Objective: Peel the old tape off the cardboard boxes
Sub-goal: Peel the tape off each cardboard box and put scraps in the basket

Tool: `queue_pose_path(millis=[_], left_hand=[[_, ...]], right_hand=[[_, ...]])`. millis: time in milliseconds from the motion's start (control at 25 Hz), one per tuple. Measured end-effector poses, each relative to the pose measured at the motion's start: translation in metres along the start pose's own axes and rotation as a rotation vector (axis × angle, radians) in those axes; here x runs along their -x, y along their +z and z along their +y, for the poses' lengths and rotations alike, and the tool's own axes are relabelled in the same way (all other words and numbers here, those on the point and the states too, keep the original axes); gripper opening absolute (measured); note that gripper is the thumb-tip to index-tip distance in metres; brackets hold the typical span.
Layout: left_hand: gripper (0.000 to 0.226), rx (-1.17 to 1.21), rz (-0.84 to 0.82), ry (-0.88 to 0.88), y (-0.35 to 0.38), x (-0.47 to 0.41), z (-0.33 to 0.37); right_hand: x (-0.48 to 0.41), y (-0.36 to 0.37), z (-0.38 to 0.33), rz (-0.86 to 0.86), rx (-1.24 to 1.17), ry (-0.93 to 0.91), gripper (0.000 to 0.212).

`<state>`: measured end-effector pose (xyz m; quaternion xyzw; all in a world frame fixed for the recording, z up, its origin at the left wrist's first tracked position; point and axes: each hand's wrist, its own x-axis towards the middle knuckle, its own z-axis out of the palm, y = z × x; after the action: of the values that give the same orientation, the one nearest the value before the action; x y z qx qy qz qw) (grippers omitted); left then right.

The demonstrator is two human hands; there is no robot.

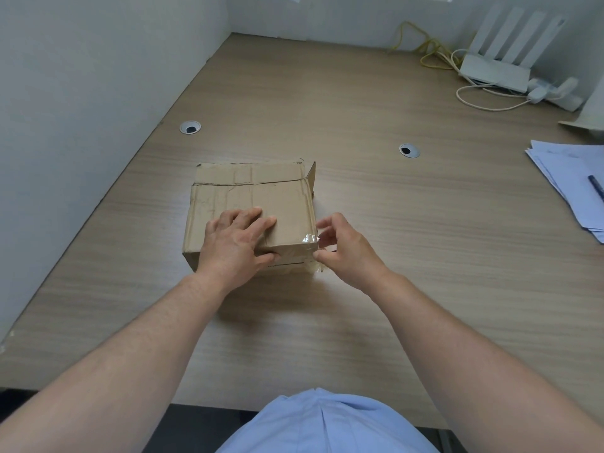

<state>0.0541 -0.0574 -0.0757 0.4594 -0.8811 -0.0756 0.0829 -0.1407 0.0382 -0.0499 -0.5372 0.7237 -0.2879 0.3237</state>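
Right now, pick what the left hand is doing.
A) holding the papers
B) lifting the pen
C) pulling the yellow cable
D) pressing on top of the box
D: the left hand lies with its fingers flat on top of the cardboard box, while the right hand is at the clear tape on the near right corner.

Matt creased cardboard box (251,204), glossy tape (309,239)

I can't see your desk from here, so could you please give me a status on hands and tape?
Left hand flat on cardboard box, steadying. Right hand at tape on near-right corner, grip unclear. Nothing in the way.
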Motion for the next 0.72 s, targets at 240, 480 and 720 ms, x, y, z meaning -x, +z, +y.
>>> queue_pose_path(millis=[240, 480, 720], left_hand=[[0.068, -0.002, 0.021, 0.007, 0.001, 0.000, 0.000], [0.068, -0.010, 0.014, 0.013, 0.000, 0.001, 0.000], [0.068, -0.009, 0.001, 0.004, -0.001, 0.001, 0.002]], right_hand=[[-0.004, 0.000, 0.001, 0.058, 0.089, -0.082, 0.020], [-0.007, -0.003, 0.000, 0.009, 0.101, -0.087, 0.019], [-0.016, -0.013, -0.006, 0.068, 0.242, -0.146, 0.003]])
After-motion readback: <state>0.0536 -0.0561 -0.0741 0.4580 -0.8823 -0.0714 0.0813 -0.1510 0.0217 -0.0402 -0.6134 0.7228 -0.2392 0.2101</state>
